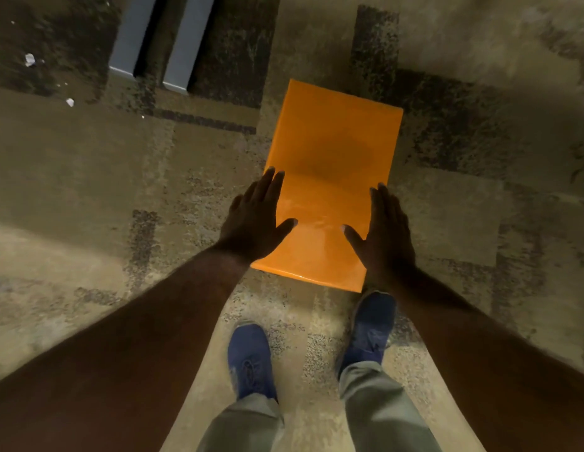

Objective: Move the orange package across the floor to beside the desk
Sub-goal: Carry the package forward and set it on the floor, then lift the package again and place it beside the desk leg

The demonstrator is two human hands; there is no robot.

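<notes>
The orange package (pixel 330 164) is a flat, glossy rectangle over the patterned carpet, straight ahead of my feet. My left hand (pixel 256 220) lies against its left edge near the front corner, fingers stretched along the side and thumb on the top face. My right hand (pixel 387 230) mirrors it on the right edge, thumb on top as well. The package is clamped between both palms. I cannot tell whether it rests on the carpet or is slightly lifted. Two grey desk legs (pixel 160 40) stand at the upper left.
My two blue shoes (pixel 251 360) stand just behind the package's near edge. Small white paper scraps (pixel 29 59) lie on the carpet at the far left. Open carpet stretches to the left between the package and the grey legs.
</notes>
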